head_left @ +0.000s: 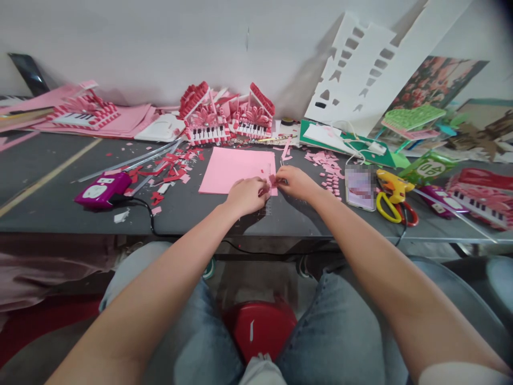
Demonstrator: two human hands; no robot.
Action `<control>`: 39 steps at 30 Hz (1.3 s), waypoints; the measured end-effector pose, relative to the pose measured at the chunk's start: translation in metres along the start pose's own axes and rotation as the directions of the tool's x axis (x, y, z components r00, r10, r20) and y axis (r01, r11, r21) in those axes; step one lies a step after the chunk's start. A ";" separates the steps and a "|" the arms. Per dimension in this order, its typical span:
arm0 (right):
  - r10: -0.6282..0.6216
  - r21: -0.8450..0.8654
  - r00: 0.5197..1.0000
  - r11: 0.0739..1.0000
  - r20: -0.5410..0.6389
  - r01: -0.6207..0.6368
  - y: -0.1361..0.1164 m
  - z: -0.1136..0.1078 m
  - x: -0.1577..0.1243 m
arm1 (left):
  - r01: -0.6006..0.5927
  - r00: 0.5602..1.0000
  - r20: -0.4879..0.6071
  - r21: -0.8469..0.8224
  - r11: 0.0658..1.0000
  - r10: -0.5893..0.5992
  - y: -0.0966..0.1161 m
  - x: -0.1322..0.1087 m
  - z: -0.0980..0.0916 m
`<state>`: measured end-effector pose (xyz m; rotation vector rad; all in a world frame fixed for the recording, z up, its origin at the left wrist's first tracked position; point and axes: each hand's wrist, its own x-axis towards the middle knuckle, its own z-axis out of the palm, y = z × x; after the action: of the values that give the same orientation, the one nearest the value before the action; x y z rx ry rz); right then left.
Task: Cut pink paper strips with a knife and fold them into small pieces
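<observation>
My left hand [245, 195] and my right hand [295, 182] meet at the near right corner of a pink foam sheet [236, 169] on the dark table [64, 206]. Both pinch a small pink paper piece [273, 179] between their fingertips. Behind the sheet stand two pink and red paper pianos [228, 120] with black and white keys.
A magenta glue gun [102, 188] with a black cord lies at left among red scraps [168, 168]. At right lie pink cut bits [326, 168], a phone [359, 187], yellow-handled scissors [390, 200], a green paper piano [412, 117] and white cut foam boards [360, 64]. A red stool [260, 329] stands between my knees.
</observation>
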<state>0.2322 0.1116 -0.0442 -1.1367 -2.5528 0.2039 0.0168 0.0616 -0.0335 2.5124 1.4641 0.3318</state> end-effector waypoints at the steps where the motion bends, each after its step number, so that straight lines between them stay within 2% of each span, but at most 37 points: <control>1: 0.010 -0.015 1.000 1.000 -0.004 -0.010 0.000 0.002 0.001 | -0.002 1.000 0.000 -0.001 1.000 0.002 0.000 0.000 0.000; 7: 0.067 -0.018 0.995 0.997 -0.068 -0.068 0.002 0.006 0.008 | -0.010 1.000 0.000 -0.004 1.000 0.010 0.000 0.000 0.000; 14: 0.018 0.000 1.000 1.000 0.017 -0.018 0.009 -0.002 0.008 | -0.054 0.999 0.000 -0.021 0.998 0.054 -0.003 0.004 -0.002; 20: 0.018 0.020 1.000 1.000 0.005 -0.019 0.013 -0.001 0.008 | -0.048 0.996 0.070 -0.031 0.998 0.051 -0.004 0.009 -0.009; 23: 0.018 0.035 1.000 0.999 0.007 -0.018 0.013 -0.001 0.008 | -0.037 0.997 0.071 -0.028 0.999 0.039 -0.005 0.008 -0.009; 27: 0.038 0.042 0.999 0.998 -0.009 -0.038 0.012 0.000 0.007 | -0.081 0.995 0.057 -0.049 0.995 0.084 -0.009 0.008 -0.006; 33: 0.022 0.019 1.000 1.000 -0.004 -0.022 0.013 0.002 0.007 | -0.095 0.993 0.061 -0.063 0.993 0.099 -0.010 0.009 -0.003; 39: 0.099 -0.077 0.995 0.992 -0.014 -0.100 0.012 0.009 0.016 | -0.095 0.991 0.083 -0.087 0.992 0.102 -0.009 0.009 -0.006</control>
<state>0.2279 0.1315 -0.0517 -1.2917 -2.5170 0.1229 0.0117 0.0746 -0.0297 2.5043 1.2706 0.2895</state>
